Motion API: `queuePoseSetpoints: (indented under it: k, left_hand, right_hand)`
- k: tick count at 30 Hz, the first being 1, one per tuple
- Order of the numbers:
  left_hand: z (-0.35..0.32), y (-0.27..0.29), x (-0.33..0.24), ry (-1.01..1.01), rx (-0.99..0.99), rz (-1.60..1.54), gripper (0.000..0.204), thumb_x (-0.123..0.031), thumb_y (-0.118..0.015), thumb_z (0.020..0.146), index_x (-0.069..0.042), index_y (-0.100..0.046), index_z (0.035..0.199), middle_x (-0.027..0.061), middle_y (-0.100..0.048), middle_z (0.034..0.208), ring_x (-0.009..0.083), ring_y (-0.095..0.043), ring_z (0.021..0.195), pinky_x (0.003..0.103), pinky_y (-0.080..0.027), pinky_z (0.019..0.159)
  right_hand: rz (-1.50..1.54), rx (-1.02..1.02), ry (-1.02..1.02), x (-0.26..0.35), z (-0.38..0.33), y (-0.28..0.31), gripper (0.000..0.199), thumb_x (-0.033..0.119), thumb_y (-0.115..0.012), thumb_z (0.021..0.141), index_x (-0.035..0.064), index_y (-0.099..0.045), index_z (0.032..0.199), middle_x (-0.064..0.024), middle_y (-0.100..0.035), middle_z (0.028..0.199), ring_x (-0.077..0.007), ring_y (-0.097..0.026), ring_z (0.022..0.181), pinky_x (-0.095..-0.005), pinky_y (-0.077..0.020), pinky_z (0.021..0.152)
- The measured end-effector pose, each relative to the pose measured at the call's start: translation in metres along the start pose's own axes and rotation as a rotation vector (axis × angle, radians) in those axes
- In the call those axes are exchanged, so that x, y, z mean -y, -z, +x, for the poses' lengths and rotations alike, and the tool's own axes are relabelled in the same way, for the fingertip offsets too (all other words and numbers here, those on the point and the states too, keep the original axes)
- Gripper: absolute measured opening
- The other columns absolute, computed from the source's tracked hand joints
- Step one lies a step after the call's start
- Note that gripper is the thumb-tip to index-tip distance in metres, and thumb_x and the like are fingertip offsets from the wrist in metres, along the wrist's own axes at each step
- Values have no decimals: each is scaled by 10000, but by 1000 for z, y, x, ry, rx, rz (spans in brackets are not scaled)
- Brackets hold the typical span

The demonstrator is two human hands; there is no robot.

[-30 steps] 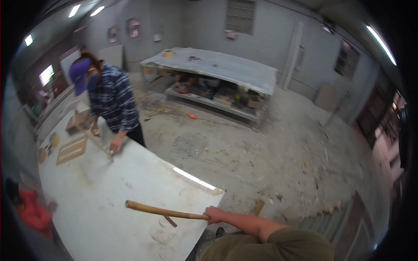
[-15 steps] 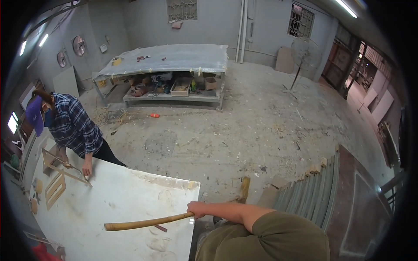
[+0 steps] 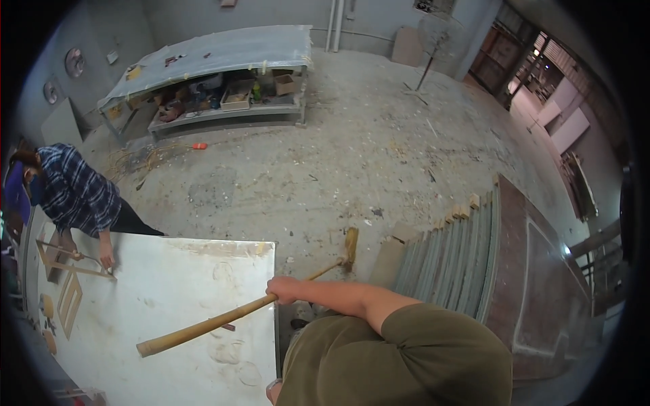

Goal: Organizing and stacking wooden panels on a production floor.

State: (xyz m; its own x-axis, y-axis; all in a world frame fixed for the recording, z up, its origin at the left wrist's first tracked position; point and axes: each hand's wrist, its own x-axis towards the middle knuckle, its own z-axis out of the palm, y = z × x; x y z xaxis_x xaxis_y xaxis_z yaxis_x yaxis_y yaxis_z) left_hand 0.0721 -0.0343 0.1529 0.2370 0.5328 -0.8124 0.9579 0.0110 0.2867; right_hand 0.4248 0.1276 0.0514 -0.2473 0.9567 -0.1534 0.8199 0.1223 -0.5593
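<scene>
My right hand (image 3: 286, 289) is closed around a long bamboo pole (image 3: 210, 326) just past the white tabletop's edge. The pole's thick end slants over the tabletop (image 3: 186, 284); its thin end reaches the floor, at a yellowish-brown, upright, block-like head (image 3: 351, 249). I cannot make out how pole and head are joined. Part of my left hand (image 3: 273, 391) shows at the lower edge beside the table, a silvery thing at it; its fingers are hidden. A short reddish-brown strip (image 3: 228, 327) lies on the tabletop by the pole.
At the table's far left a person in a plaid shirt (image 3: 78, 186) handles a wooden frame (image 3: 51, 257); another frame (image 3: 69, 304) lies nearby. Grey-green panels (image 3: 440, 271) and a brown board (image 3: 525, 277) stand at right. A plastic-covered bench (image 3: 217, 57) and a stand fan (image 3: 430, 57) are behind.
The view has turned right and down. The bamboo pole is tilted more steeply, its thin end now visible beyond my right hand. Part of my left hand has come into view.
</scene>
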Motion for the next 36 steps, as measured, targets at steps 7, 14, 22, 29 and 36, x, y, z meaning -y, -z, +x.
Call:
queuePoseSetpoints:
  k: [7,14,22,29,36]
  left_hand:
    - [-6,48,-69,-68,52,-27,656,-564,-588,914,29,-668,1182,286,-664,1215,457,-610,1165,512,-471,988]
    - [-13,79,-91,-34,79,-81,664,-572,-580,924,26,-667,1199,279,-657,1240,451,-601,1181,506,-465,1001]
    - [-23,87,-105,78,81,-226,673,-581,-570,937,21,-666,1220,271,-649,1269,444,-592,1198,500,-459,1016]
    - [1,86,-88,128,30,-260,657,-571,-502,1004,-2,-652,1297,214,-618,1367,400,-558,1256,497,-422,1071]
    - [146,66,-4,-144,-63,-433,595,-487,-553,1030,14,-666,731,146,-697,692,233,-638,631,409,-518,645]
  right_hand:
    - [193,-99,-166,0,-33,23,149,206,-745,716,129,-717,841,-132,-719,865,-380,-693,856,-503,-546,745]
    - [289,-373,-313,-2,-85,96,166,262,-782,773,138,-700,848,-119,-697,840,-368,-673,835,-490,-511,713]
    - [353,-841,-466,-41,-205,229,251,310,-823,803,100,-687,830,-93,-687,744,-256,-659,671,-397,-518,642]
    - [617,-1231,-739,-84,-369,270,249,288,-838,823,80,-709,777,-3,-669,730,-115,-616,690,-316,-520,669]
    - [669,-1265,-872,-92,-489,262,265,343,-818,855,106,-713,800,22,-684,782,-89,-603,768,-287,-506,723]
